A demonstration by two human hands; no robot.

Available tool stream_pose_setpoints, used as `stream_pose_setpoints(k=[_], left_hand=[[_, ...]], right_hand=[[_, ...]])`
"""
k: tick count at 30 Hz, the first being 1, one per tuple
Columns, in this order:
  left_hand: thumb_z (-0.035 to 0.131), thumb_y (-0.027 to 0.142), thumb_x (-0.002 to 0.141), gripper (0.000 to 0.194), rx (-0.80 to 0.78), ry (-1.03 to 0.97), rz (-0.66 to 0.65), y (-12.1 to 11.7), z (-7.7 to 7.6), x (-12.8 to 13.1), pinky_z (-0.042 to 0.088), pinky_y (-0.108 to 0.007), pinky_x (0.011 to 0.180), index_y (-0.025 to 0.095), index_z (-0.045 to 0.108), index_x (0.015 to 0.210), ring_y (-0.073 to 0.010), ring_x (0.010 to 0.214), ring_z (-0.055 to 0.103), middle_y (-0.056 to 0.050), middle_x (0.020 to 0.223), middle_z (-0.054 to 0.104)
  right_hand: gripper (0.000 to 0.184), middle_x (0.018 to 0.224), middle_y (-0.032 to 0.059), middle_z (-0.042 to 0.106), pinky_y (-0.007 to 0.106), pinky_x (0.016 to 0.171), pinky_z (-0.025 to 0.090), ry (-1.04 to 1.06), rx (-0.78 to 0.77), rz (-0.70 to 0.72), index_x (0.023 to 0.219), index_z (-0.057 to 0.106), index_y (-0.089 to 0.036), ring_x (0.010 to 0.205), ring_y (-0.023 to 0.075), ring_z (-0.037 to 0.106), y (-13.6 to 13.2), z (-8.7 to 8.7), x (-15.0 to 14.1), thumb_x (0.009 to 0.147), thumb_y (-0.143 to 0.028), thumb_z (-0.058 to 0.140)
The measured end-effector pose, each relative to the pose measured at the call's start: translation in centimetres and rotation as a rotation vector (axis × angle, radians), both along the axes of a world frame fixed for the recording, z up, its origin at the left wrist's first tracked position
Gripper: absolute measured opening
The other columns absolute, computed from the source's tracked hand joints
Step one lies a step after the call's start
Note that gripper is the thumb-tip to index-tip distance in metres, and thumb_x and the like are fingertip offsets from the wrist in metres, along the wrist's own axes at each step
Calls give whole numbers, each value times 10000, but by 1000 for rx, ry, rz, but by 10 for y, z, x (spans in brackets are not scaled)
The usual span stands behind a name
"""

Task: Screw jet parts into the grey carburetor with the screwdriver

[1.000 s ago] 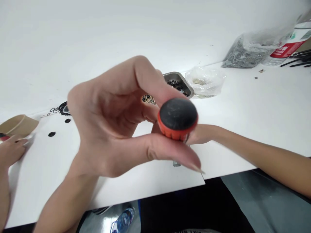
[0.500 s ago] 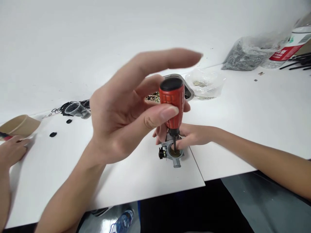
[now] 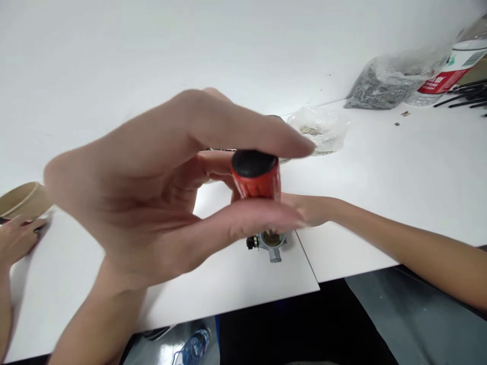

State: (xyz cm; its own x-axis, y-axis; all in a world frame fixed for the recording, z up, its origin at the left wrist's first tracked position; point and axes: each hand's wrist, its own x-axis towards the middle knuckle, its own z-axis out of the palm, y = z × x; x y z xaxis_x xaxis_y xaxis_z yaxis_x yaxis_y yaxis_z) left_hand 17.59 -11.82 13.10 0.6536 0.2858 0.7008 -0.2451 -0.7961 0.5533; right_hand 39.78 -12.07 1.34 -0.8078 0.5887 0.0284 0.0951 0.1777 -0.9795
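My left hand [image 3: 163, 187] grips a screwdriver [image 3: 255, 176] with a red handle and a black end cap, thumb on the near side and index finger stretched over the top. The handle points up toward me and leans slightly. Below it a small grey metal carburetor [image 3: 275, 253] with a black knob at its left rests on the table; the screwdriver's shaft is mostly hidden by my thumb, over the round bore. My right hand [image 3: 304, 209] reaches in from the right and holds the carburetor from behind; most of its fingers are hidden behind my left hand and the handle.
Clear bags of small parts [image 3: 315, 132] and grey parts [image 3: 375, 83] lie at the back right, beside a bottle with a red label [image 3: 443, 78] and black rods [image 3: 467, 96]. At left, another person's hand [image 3: 21, 238] is near a tan bowl [image 3: 25, 200]. The table has a seam [image 3: 308, 258].
My left hand has come up closer to the camera and swung left, its index finger lowering over the handle's cap. The handle has tilted. My right hand and the carburetor have hardly moved.
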Motion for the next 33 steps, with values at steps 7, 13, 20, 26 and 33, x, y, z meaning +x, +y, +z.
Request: stream_pose_setpoints(k=[7, 13, 20, 26, 33], left_hand=[[423, 672, 905, 605, 39, -34, 46, -8, 15, 22, 556, -272, 496, 309, 539, 1375, -151, 706, 664, -32, 944, 659], [630, 422, 891, 273, 20, 8, -17, 0, 8, 30, 555, -207, 509, 245, 645, 1098, -102, 681, 676, 38, 746, 556], [594, 320, 917, 180, -48, -89, -29, 7, -3, 31, 521, -204, 442, 181, 572, 805, -118, 632, 701, 66, 738, 604], [519, 314, 955, 207, -97, -17, -50, 5, 2, 22, 503, -173, 417, 154, 633, 887, -133, 670, 709, 9, 811, 683], [506, 553, 914, 438, -307, 192, -186, -7, 15, 25, 557, -269, 373, 192, 712, 1049, -216, 735, 723, -90, 898, 715]], right_hand=[[396, 1266, 111, 586, 359, 1044, 460, 9, 7, 3, 1210, 604, -159, 1231, 239, 526, 1, -2, -1, 837, -270, 676], [384, 1308, 105, 570, 347, 1042, 463, 11, -10, 11, 1216, 602, -163, 1253, 229, 514, 0, -1, -1, 841, -234, 645], [396, 1341, 113, 537, 372, 1052, 448, 45, -4, 7, 1212, 599, -156, 1213, 227, 525, 0, -4, -2, 821, -216, 629], [414, 1278, 124, 552, 382, 1035, 447, 57, -9, -11, 1195, 605, -138, 1158, 220, 539, 0, -2, -3, 798, -250, 642], [366, 1126, 96, 615, 327, 933, 486, 25, -28, -2, 1173, 601, -114, 1046, 185, 580, 3, -3, -5, 825, -209, 659]])
